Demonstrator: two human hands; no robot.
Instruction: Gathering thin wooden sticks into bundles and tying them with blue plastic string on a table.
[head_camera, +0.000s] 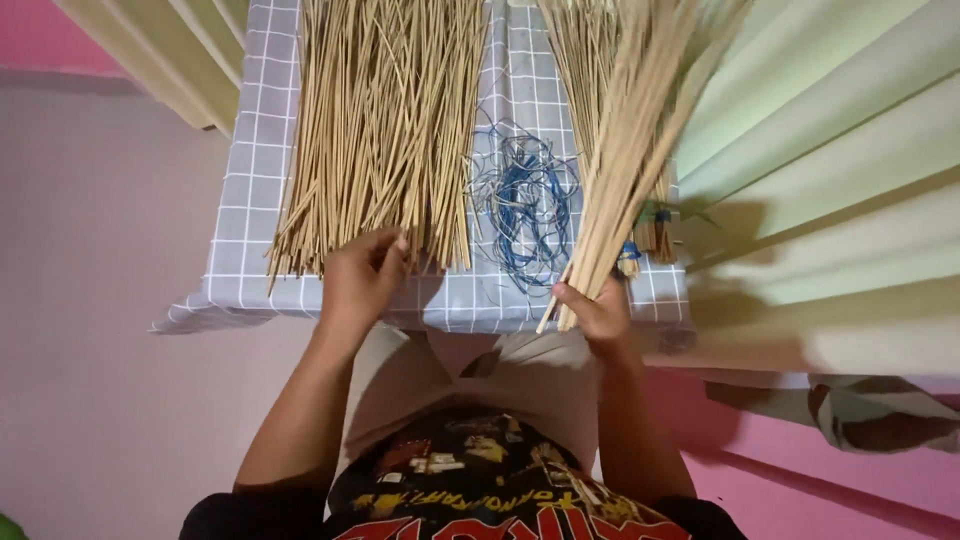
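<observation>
Head view, looking down. I see the right hand (598, 312) closed tight around the lower ends of a bundle of thin sticks (630, 160), thumb across the front; the bundle rises from the fist and leans up and to the right, fanning a little toward the top edge. The stick ends poke out just below the fingers.

The left hand (360, 278) is loosely curled, fingers bent but not clamped on anything; its fingertips touch the near ends of the loose pile of sticks (385, 130) lying flat on the bench (250, 200). I cannot tell whether any single stick is pinched between thumb and forefinger.

The bench carries a grey cloth with a white grid. Between the two hands, on the cloth, lies a tangle of blue string (525, 205), well clear of the left hand and just beside the held bundle.

Hidden or unclear: the far ends of the pile and of the bundle are cut off by the top edge. Behind the bundle another cluster of sticks (655, 235) sits at the bench's right edge, seemingly tied with something blue; detail too small to resolve. Pale green curtain folds (830, 150) cover the right side.
</observation>
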